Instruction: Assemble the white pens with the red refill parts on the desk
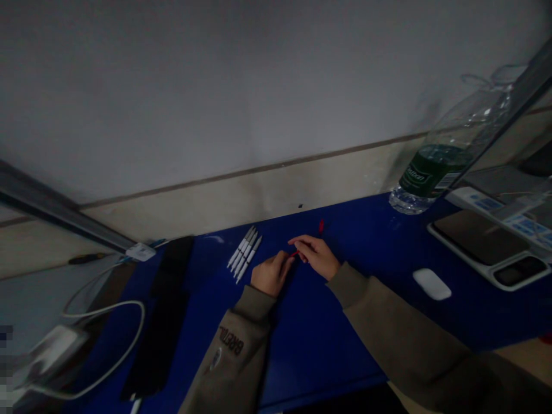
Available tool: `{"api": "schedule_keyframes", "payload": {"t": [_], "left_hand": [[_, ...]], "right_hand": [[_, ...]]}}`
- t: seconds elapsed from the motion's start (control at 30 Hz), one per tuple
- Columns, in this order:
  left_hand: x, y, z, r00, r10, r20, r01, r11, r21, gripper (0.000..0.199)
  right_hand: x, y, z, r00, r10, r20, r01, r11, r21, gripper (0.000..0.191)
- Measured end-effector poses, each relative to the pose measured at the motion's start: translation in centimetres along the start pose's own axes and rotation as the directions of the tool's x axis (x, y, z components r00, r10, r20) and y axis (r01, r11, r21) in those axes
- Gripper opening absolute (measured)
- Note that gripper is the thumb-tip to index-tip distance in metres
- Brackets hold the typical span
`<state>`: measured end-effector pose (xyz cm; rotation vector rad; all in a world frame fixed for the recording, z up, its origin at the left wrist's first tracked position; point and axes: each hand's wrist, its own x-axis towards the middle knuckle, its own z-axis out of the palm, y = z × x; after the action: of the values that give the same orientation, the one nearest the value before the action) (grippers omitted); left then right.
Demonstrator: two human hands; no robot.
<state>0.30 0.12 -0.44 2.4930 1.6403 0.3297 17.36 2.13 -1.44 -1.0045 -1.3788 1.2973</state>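
Note:
Both of my hands meet over the blue tabletop [328, 339]. A thin red stick-like piece [294, 253] spans the small gap between them; its exact kind cannot be made out. My left hand [270, 273] is closed on one end, with thumb and forefinger pinched. The fingertips of my right hand [317, 255] pinch the other end. Just beyond the right hand lies a small red piece [321, 225]. Several white pens [244, 253] with grey tips lie side by side to the left of my left hand.
A clear bottle with a green label [431, 169] stands at the back right. Near it are a scale [480, 236] and a white mouse [432, 284]. Dark flat objects [159, 339] and a white cable [142, 322] lie at the left. A wall [259, 195] rises behind.

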Motion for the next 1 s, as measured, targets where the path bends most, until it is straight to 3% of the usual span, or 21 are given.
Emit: {"api": "schedule_keyframes", "payload": {"t": [0.43, 0.63, 0.7, 1.0], "left_hand": [[0.2, 0.1, 0.2, 0.999, 0.024, 0.039, -0.026, 0.999, 0.035, 0.037], [0.1, 0.3, 0.1, 1.000, 0.015, 0.027, -0.017, 0.998, 0.057, 0.037], [0.0, 0.2, 0.0, 0.999, 0.036, 0.020, -0.037, 0.998, 0.042, 0.035], [-0.3, 0.2, 0.0, 0.999, 0.035, -0.015, -0.035, 0.999, 0.032, 0.036]], "right_hand": [[-0.5, -0.2, 0.2, 0.996, -0.036, 0.087, 0.037, 0.999, -0.010, 0.044], [-1.1, -0.5, 0.8, 0.945, -0.264, 0.194, 0.306, 0.924, -0.231, 0.049], [-1.3, -0.7, 1.0, 0.933, -0.287, 0.219, 0.340, 0.903, -0.265, 0.051], [-2.0, -1.8, 0.8, 0.889, -0.169, 0.425, 0.224, 0.971, -0.082, 0.054]]}}
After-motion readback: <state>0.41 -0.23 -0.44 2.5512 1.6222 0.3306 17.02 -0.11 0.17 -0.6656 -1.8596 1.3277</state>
